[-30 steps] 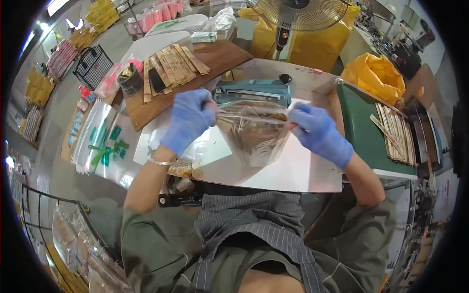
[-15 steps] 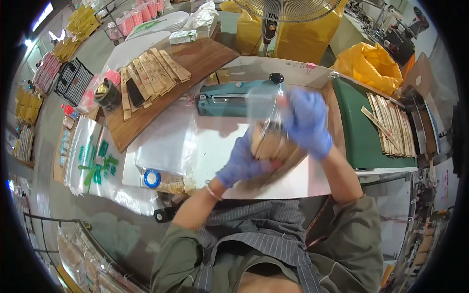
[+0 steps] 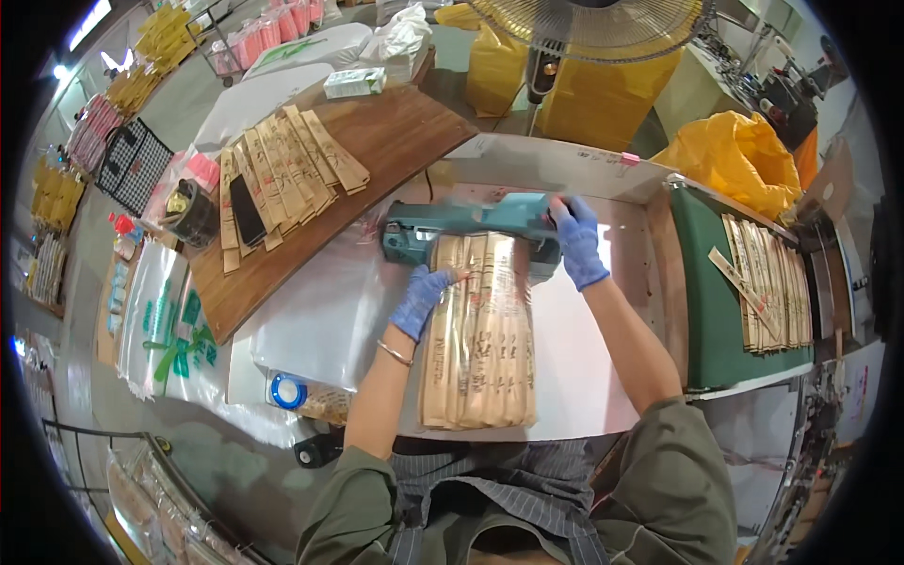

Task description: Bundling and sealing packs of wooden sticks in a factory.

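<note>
Two hands in thin blue gloves work over a white tabletop (image 3: 589, 386). Between them, near the table's front edge, lies a clear plastic bag packed with long, flat, tan printed paper strips (image 3: 478, 348). Its far end meets a long teal machine with a raised bar (image 3: 452, 221), blurred along the top. The person's left hand (image 3: 420, 301) holds the bag's upper left edge, thumb on top; whether fingers reach beneath cannot be told. The right hand (image 3: 579, 247) is half curled at the machine's right end; how firmly it grips is unclear. To the left lie flat clear plastic sheets (image 3: 315, 315).

The filled bag looks fairly light and stiff lengthwise, with a slick, shiny skin over strips that could slide or crease. Holding both long sides, or supporting it from below, seems safest.
</note>
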`<move>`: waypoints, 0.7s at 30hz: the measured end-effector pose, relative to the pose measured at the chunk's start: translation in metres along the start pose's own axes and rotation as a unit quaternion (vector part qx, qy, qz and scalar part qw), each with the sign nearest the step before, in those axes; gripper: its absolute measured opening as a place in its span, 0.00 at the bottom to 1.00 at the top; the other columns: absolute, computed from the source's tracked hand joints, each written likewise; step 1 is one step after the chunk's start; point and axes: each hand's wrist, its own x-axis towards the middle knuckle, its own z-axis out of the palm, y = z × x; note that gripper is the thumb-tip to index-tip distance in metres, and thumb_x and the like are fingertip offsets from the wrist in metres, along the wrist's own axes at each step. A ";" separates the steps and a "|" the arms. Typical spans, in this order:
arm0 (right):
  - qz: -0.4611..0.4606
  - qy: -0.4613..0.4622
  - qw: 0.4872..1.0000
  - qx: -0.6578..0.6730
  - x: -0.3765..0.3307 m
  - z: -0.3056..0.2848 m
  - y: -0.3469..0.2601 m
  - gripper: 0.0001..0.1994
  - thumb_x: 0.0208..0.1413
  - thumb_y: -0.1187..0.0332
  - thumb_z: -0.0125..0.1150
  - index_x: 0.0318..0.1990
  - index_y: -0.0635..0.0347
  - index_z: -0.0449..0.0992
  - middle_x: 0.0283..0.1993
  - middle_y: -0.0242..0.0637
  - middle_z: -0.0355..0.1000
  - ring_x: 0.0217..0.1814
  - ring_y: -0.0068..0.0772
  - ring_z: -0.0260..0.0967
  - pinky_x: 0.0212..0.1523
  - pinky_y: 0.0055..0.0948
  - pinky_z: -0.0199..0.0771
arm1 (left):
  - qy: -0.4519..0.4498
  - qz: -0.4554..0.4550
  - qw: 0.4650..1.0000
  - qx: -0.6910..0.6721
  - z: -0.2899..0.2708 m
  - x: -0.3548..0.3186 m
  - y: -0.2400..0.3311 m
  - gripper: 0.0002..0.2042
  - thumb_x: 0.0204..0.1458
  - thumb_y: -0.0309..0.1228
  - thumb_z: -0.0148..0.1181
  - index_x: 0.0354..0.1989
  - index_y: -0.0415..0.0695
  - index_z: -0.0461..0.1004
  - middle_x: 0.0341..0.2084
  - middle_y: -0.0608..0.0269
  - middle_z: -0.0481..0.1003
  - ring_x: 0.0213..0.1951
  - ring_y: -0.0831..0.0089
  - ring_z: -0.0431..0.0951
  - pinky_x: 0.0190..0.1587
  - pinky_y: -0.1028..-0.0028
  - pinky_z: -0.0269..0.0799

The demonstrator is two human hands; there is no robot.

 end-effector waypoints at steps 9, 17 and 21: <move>0.035 0.051 0.987 0.148 -0.001 0.000 0.055 0.06 0.54 0.69 0.57 0.36 0.61 0.75 0.30 0.32 0.72 0.27 0.19 0.66 0.32 0.18 0.68 | 0.247 0.107 0.947 0.178 -0.051 -0.097 -0.130 0.20 0.52 0.33 0.56 0.51 0.36 0.65 0.46 0.57 0.69 0.50 0.68 0.67 0.53 0.74 0.61; -0.096 0.082 0.988 -0.083 -0.030 -0.004 0.036 0.09 0.53 0.69 0.55 0.42 0.59 0.73 0.42 0.39 0.71 0.43 0.29 0.66 0.42 0.28 0.67 | 0.274 0.245 0.765 0.529 -0.086 -0.200 0.008 0.09 0.45 0.35 0.59 0.25 0.44 0.71 0.18 0.57 0.68 0.22 0.62 0.69 0.26 0.69 0.64; -0.261 -0.091 0.882 -0.383 -0.173 0.081 0.010 0.16 0.43 0.71 0.56 0.44 0.58 0.73 0.62 0.50 0.56 0.65 0.52 0.49 0.64 0.39 0.46 | 0.171 0.349 0.617 0.684 -0.168 -0.165 0.044 0.09 0.46 0.35 0.58 0.23 0.43 0.70 0.18 0.55 0.68 0.25 0.59 0.69 0.31 0.67 0.65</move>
